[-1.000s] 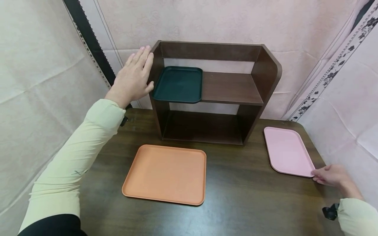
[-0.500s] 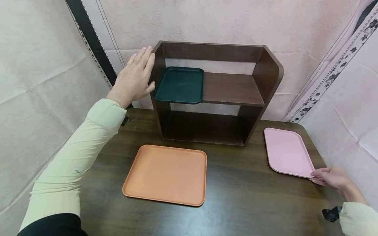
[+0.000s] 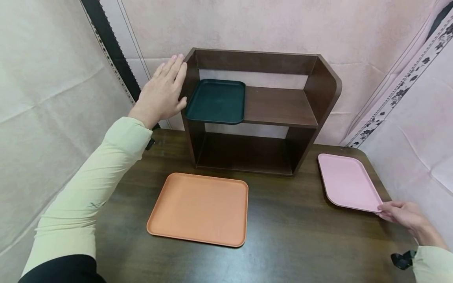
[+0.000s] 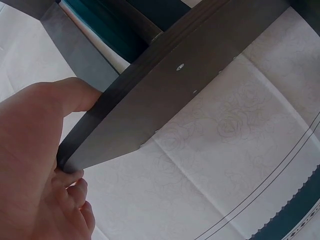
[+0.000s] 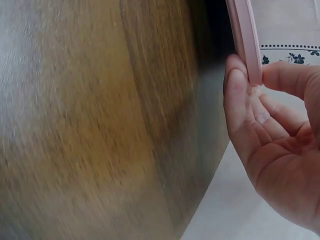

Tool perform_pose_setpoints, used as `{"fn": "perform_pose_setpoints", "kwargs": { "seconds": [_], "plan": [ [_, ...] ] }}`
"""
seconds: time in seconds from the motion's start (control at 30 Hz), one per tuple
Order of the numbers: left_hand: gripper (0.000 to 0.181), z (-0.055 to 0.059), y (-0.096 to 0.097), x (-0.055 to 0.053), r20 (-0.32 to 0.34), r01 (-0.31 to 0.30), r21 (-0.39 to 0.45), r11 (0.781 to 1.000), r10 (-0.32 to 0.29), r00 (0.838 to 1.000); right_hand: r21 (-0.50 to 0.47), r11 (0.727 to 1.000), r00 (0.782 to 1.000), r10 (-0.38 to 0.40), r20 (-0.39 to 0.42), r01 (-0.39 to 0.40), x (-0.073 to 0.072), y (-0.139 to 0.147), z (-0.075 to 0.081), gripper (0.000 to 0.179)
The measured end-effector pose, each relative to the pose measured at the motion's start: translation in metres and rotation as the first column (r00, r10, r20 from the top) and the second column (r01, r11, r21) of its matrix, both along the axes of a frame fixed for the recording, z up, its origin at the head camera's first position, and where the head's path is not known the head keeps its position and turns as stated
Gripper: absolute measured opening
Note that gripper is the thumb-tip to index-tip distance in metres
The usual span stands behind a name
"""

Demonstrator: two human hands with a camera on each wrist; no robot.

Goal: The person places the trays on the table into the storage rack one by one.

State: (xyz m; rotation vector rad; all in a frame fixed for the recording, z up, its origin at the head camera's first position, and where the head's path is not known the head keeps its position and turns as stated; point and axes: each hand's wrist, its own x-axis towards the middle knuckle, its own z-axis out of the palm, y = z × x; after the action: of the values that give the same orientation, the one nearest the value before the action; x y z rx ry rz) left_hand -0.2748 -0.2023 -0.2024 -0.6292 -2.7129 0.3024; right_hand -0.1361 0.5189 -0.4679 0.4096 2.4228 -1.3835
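At the right in the head view, my right hand [image 3: 407,218] pinches the near right corner of a pink tray [image 3: 348,182]. The right wrist view shows the tray's rim [image 5: 250,45] between thumb and fingertips, with a dark gap between it and the tabletop. My left hand [image 3: 161,90] rests with straight fingers against the left side panel of a dark brown two-tier shelf [image 3: 279,104]. In the left wrist view the thumb [image 4: 75,95] touches that panel's edge. A dark green tray [image 3: 216,101] lies on the upper tier's left half, its front edge jutting slightly out.
An orange tray [image 3: 199,210] lies flat on the dark wooden table [image 3: 290,224] in front of the shelf. The lower tier [image 3: 244,153] has its dark board showing. Pale cloth curtains [image 3: 400,98] close in the back and both sides.
My right hand has shifted slightly right with the pink tray, whose near edge looks raised a little more. The left hand stays at the shelf. The head view has shifted slightly.
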Motion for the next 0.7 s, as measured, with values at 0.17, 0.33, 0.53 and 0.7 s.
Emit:
{"fn": "perform_pose_setpoints", "kwargs": {
  "seconds": [0.17,0.33,0.53,0.7],
  "plan": [
    [0.085,0.000,-0.001,0.001,-0.007,0.000,0.000,1.000,0.000,1.000,0.066,0.997,0.999,0.034,-0.040,-0.032,0.001,0.002,0.003,0.042],
    [0.085,0.001,-0.001,0.001,-0.009,0.003,0.004,1.000,-0.003,1.000,0.161,0.983,0.993,0.099,-0.067,-0.087,0.002,0.004,0.009,0.050],
    [0.085,0.001,-0.002,-0.001,-0.009,0.010,0.010,1.000,-0.010,1.000,0.241,0.962,0.985,0.154,-0.077,-0.132,0.010,0.006,0.020,0.061],
    [0.085,0.000,-0.002,-0.001,-0.013,0.022,0.016,1.000,-0.022,1.000,0.246,0.954,0.980,0.192,-0.053,-0.173,0.016,0.007,0.027,0.065]
  ]
}}
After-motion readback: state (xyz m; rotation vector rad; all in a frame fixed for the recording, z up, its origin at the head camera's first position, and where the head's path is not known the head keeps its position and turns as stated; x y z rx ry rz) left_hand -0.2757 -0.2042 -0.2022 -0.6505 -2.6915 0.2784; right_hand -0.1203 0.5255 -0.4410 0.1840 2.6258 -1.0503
